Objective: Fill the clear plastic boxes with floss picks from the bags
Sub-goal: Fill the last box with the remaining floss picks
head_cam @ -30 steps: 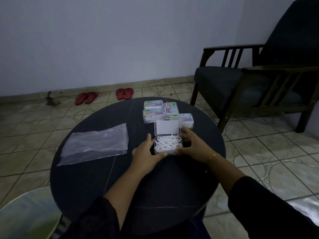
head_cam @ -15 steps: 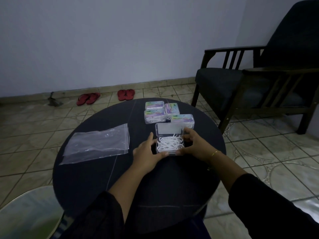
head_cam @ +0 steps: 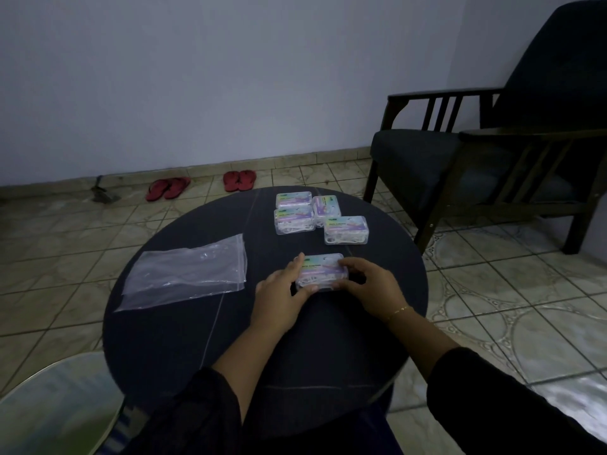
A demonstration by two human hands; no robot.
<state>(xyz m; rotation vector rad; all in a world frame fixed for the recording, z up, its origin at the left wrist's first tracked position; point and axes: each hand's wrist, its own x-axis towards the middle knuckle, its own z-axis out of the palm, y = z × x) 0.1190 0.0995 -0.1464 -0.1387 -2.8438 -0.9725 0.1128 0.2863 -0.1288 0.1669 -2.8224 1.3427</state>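
Observation:
A clear plastic box (head_cam: pixel 321 270) with a coloured label on its lid lies closed on the round dark table (head_cam: pixel 184 336), white floss picks showing through its wall. My left hand (head_cam: pixel 282 292) grips its left end, thumb at the front edge and a finger at the far corner. My right hand (head_cam: pixel 368 285) grips its right end, fingers curled over the lid. Several closed, filled boxes (head_cam: pixel 294 218) sit in a cluster at the table's far side. A flat clear zip bag (head_cam: pixel 187 272) lies on the table to the left; it looks empty.
A dark wooden armchair (head_cam: pixel 492 152) stands at the right, close to the table. Two pairs of red sandals (head_cam: pixel 239 180) lie on the tiled floor by the wall. A glass-topped surface (head_cam: pixel 56 405) shows at the bottom left corner.
The box's lid, raised open before, has come down and is now closed over the floss picks. Both hands stay at the box's ends, fingers now over the lid.

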